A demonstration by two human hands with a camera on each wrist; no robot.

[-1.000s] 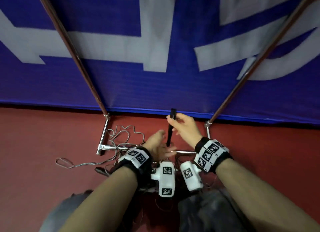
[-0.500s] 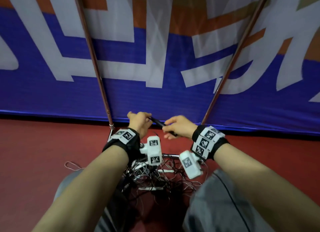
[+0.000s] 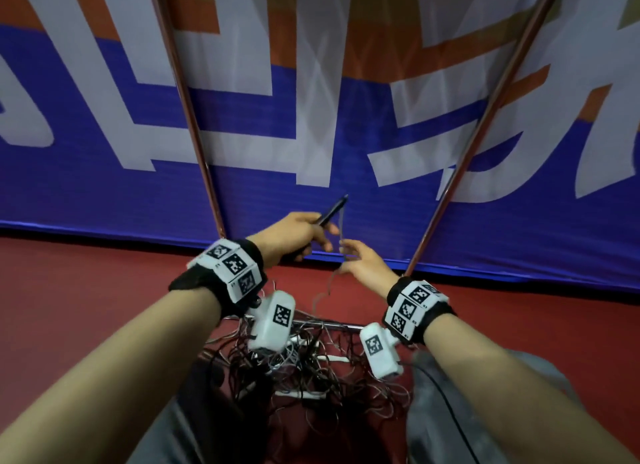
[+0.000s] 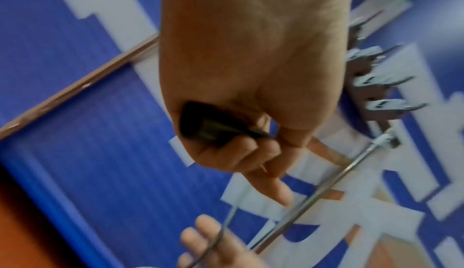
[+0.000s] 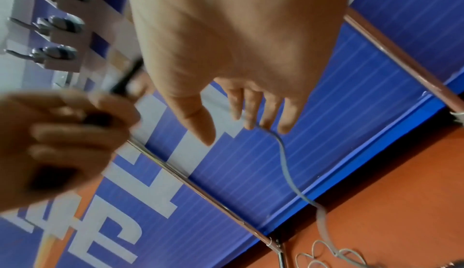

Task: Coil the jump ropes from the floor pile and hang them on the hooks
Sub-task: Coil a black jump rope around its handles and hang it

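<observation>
My left hand (image 3: 311, 235) grips a black jump-rope handle (image 3: 334, 209) in its fist, tip pointing up and right; the left wrist view shows the handle's butt (image 4: 200, 127) inside the curled fingers. The handle's thin grey cord (image 3: 341, 242) drops to my right hand (image 3: 349, 256), whose straight fingers (image 5: 251, 113) touch it with the thumb apart. Below that hand the cord (image 5: 283, 159) trails to the floor. A tangled pile of ropes (image 3: 304, 370) lies between my knees. A row of metal hooks (image 4: 384, 82) (image 5: 57, 22) sits on the rack above the hands.
Two slanted rack poles (image 3: 194, 117) (image 3: 485, 117) rise in front of a blue, white and orange banner (image 3: 104, 186). The rack's low crossbar (image 3: 329, 323) runs over the pile. Red floor (image 3: 86, 308) spreads on both sides. Grey trouser knees (image 3: 433, 411) flank the pile.
The handle went from my right hand to my left, which has lifted it higher. My right hand let go of it and now touches the cord. The view tilted upward.
</observation>
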